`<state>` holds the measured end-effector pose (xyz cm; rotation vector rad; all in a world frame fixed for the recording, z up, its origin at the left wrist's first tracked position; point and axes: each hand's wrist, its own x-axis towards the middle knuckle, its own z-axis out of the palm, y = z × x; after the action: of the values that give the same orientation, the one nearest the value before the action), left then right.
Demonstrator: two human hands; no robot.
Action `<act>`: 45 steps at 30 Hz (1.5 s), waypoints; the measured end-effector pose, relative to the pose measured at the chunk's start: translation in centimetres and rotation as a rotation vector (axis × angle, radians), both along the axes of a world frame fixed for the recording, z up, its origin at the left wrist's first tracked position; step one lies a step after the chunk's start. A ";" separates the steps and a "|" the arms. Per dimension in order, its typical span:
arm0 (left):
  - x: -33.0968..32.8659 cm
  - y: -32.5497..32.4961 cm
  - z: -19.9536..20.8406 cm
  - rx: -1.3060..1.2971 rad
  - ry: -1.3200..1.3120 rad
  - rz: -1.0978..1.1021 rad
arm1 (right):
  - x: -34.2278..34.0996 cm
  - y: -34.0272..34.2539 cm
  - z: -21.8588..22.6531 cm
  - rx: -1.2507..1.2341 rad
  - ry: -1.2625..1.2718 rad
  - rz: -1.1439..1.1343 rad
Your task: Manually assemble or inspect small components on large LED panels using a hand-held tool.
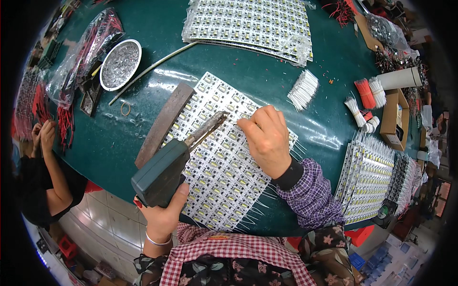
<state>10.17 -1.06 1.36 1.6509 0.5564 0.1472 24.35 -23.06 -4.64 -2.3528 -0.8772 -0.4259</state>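
My left hand (pixel 167 209) is wrapped round the handle of a dark green soldering gun (pixel 162 169). Its long, scorched metal tip reaches up and right over a white sheet of LED circuit boards (pixel 214 167) with rows of yellow chips. Close beside the tip, my right hand (pixel 267 138) is closed in a pinch over the sheet, on what looks like a thin white wire; its end is hard to make out. Loose white wires stick out along the sheet's right and lower edges. A brown curved bar (pixel 164 126) lies along the sheet's left edge.
More LED sheets (pixel 248 24) are stacked at the back, others with wires (pixel 365 178) at right. White wire bundles (pixel 304 89) and a red bundle (pixel 365 94) lie nearby. A round dish (pixel 120 65) and thin rod (pixel 152 66) are at left. Another person's hands (pixel 45 136) hold red wires.
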 end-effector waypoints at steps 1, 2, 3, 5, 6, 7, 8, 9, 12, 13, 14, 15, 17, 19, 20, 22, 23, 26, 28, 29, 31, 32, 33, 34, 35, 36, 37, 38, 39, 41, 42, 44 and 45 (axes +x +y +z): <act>0.0 0.0 0.0 0.006 -0.004 -0.005 | 0.0 0.0 0.0 0.001 -0.001 0.000; 0.0 0.0 0.0 0.012 -0.007 -0.010 | 0.0 0.0 -0.1 0.001 -0.003 0.000; 0.0 0.0 -0.1 0.017 -0.011 -0.015 | 0.0 0.0 -0.1 0.001 -0.006 0.000; 0.0 -0.1 -0.2 -0.006 -0.008 -0.039 | 0.0 0.0 -0.1 0.001 -0.011 -0.003; 0.1 -0.2 -0.2 -0.018 -0.006 -0.052 | 0.0 0.0 0.0 0.001 -0.014 -0.006; 0.0 -0.1 -0.5 0.000 -0.016 -0.064 | 0.0 0.0 0.1 0.001 -0.016 -0.010; -0.2 -0.1 -1.0 0.017 -0.025 -0.075 | 0.0 0.0 0.0 0.001 -0.017 -0.012; -0.3 0.0 -1.2 0.035 -0.034 -0.086 | 0.0 0.0 0.0 0.001 -0.018 -0.014; -0.2 -0.1 -1.0 0.031 -0.050 -0.069 | -0.1 0.1 0.0 0.013 -0.018 -0.023; -0.3 -0.1 -1.0 0.041 -0.053 -0.068 | -0.1 0.2 0.1 0.019 -0.017 -0.026; -0.4 0.0 -1.2 0.049 -0.056 -0.068 | -0.1 0.2 0.2 0.025 -0.014 -0.032; -0.5 0.1 -1.2 0.057 -0.059 -0.068 | -0.3 0.3 0.3 0.031 -0.010 -0.037; -0.2 -0.1 -0.5 0.012 -0.027 -0.038 | -0.5 0.4 0.6 0.032 -0.026 -0.033; 0.0 -0.2 -0.4 -0.014 -0.011 -0.023 | -0.7 0.4 0.8 0.019 -0.064 -0.014; -0.1 -0.2 -0.4 -0.013 -0.011 -0.019 | -0.8 0.5 0.7 0.022 -0.055 -0.012; -0.2 -0.2 -0.3 -0.007 -0.003 -0.018 | -1.0 0.6 0.4 0.025 -0.036 -0.009; -0.2 -0.3 -0.3 -0.003 0.005 -0.019 | -1.0 0.7 0.4 0.021 -0.032 -0.005; -0.3 -0.2 -0.4 0.008 0.017 -0.040 | -1.0 0.7 0.3 0.012 -0.021 0.001; -0.3 -0.2 -0.4 0.027 0.008 -0.068 | -1.1 0.8 0.4 0.012 -0.019 -0.001; -0.3 -0.2 -0.4 0.044 -0.003 -0.084 | -1.1 0.9 0.4 0.012 -0.022 -0.002; -0.1 -0.4 -0.3 0.053 -0.024 -0.084 | -1.0 0.9 0.4 0.013 -0.028 -0.004; 0.1 -0.7 0.0 0.046 -0.035 -0.067 | -1.1 0.9 0.4 0.010 -0.026 -0.003; 0.3 -0.8 0.1 0.039 -0.046 -0.050 | -1.1 0.9 0.4 0.006 -0.024 -0.001; 0.4 -0.7 0.0 0.070 -0.051 -0.077 | -1.1 0.9 0.4 0.002 -0.021 0.001; 0.4 -0.5 -0.1 0.102 -0.056 -0.106 | -1.1 0.9 0.4 0.001 -0.025 0.000; 0.5 -0.4 -0.2 0.135 -0.061 -0.135 | -1.1 0.9 0.3 0.000 -0.028 -0.001; 0.5 -0.4 -0.2 0.131 -0.064 -0.130 | -1.1 1.0 0.3 -0.001 -0.031 -0.001; 0.5 -0.5 -0.2 0.127 -0.066 -0.125 | -1.1 1.0 0.3 0.000 -0.034 0.001; 0.5 -0.5 -0.1 0.123 -0.068 -0.119 | -1.1 1.0 0.3 0.000 -0.036 0.003; 0.5 -0.3 -0.3 0.180 -0.096 -0.155 | -1.1 1.0 0.3 -0.003 -0.039 0.003; 0.6 -0.2 -0.4 0.208 -0.110 -0.173 | -1.1 1.0 0.2 -0.006 -0.041 0.002; 0.7 -0.2 -0.2 0.199 -0.093 -0.172 | -1.1 1.0 0.1 -0.007 -0.045 0.001; 0.7 -0.2 -0.1 0.195 -0.084 -0.170 | -1.1 1.1 0.1 -0.005 -0.049 0.003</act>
<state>10.85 -1.29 1.25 1.8642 0.3445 0.1488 23.21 -21.93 -4.54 -2.3542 -0.9049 -0.4823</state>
